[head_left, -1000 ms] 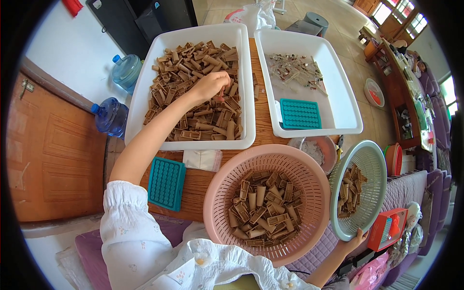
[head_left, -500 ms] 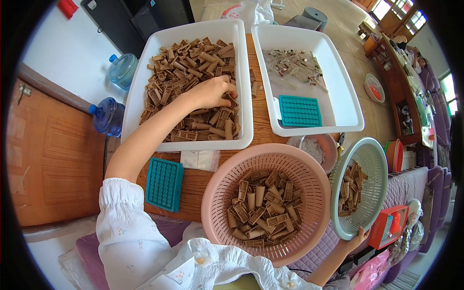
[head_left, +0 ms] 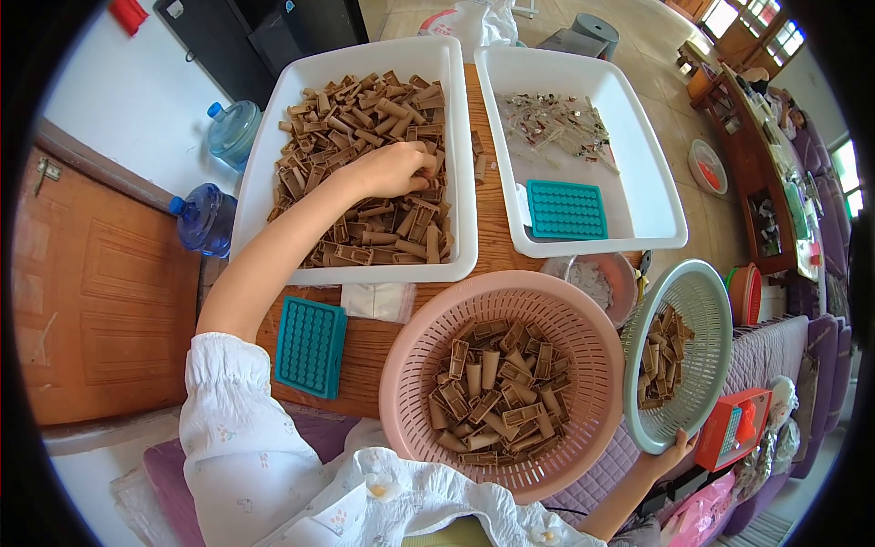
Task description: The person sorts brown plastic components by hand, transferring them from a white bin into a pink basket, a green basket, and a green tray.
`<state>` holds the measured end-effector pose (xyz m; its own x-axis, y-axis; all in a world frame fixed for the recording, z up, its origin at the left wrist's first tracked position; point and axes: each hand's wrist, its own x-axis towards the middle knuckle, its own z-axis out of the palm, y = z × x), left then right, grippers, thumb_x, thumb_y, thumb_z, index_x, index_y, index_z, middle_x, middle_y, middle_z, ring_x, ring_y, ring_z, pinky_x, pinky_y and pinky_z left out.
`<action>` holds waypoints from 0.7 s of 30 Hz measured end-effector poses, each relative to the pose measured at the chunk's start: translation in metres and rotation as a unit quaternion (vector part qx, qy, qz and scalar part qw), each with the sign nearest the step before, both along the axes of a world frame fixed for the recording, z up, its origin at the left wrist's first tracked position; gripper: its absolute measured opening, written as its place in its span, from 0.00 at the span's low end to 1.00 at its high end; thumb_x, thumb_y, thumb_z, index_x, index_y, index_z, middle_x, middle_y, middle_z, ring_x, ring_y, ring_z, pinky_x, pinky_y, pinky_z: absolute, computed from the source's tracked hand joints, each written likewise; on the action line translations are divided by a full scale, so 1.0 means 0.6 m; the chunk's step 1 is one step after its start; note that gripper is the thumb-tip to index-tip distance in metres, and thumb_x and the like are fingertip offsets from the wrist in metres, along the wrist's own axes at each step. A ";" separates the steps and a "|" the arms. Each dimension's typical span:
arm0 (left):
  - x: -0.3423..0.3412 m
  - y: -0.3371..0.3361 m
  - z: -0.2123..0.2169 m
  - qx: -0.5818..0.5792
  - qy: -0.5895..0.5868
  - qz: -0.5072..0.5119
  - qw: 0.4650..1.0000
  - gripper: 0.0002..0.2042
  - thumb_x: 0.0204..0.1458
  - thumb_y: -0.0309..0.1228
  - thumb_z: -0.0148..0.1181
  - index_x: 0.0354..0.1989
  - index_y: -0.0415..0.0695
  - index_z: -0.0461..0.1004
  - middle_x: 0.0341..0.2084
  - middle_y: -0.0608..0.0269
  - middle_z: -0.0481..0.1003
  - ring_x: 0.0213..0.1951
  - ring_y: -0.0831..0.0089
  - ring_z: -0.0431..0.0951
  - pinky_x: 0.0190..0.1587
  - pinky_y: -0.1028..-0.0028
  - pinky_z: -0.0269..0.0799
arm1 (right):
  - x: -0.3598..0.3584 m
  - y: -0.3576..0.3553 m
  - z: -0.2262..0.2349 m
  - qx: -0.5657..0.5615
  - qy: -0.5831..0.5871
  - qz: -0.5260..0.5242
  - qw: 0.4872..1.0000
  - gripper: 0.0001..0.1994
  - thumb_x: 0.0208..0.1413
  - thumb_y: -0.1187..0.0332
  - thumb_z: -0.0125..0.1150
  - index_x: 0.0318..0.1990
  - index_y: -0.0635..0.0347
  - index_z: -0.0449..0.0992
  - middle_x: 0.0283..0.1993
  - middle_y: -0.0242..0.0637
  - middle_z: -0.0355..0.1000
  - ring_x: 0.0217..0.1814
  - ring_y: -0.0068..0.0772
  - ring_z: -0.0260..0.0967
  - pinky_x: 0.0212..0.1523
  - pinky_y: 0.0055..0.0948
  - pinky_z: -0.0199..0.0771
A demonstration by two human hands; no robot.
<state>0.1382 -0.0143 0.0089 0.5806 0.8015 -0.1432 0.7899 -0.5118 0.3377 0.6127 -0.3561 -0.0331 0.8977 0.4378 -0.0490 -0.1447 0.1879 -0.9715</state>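
My left hand reaches into a white tray heaped with brown plastic pieces, half-tube shaped and hollow on one side. Its fingers are curled down over the right part of the heap; what lies in their grip is hidden. Low on the right, my right hand grips the rim of a pale green slotted basket. That basket is tilted and has brown pieces gathered inside. Between my arms sits a pink slotted basket, also holding many of these pieces.
A second white tray holds small clear and metallic parts and a teal gridded block. Another teal block lies near my left arm. A pink bowl stands behind the baskets. Blue water jugs stand at left.
My left hand has shifted slightly left over the heap, and its fingers have drawn in closer together. The right hand and the green basket look unchanged.
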 end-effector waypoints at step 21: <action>-0.026 0.046 -0.015 -0.362 -0.498 0.276 0.738 0.03 0.43 0.27 0.46 0.23 0.43 0.66 0.18 0.65 0.67 0.22 0.82 0.69 0.15 0.81 0.56 | -0.006 0.002 0.003 0.003 -0.001 -0.007 1.000 0.24 0.40 0.75 0.48 0.50 0.62 0.55 0.46 0.41 0.60 0.45 0.37 0.61 0.45 0.32 0.64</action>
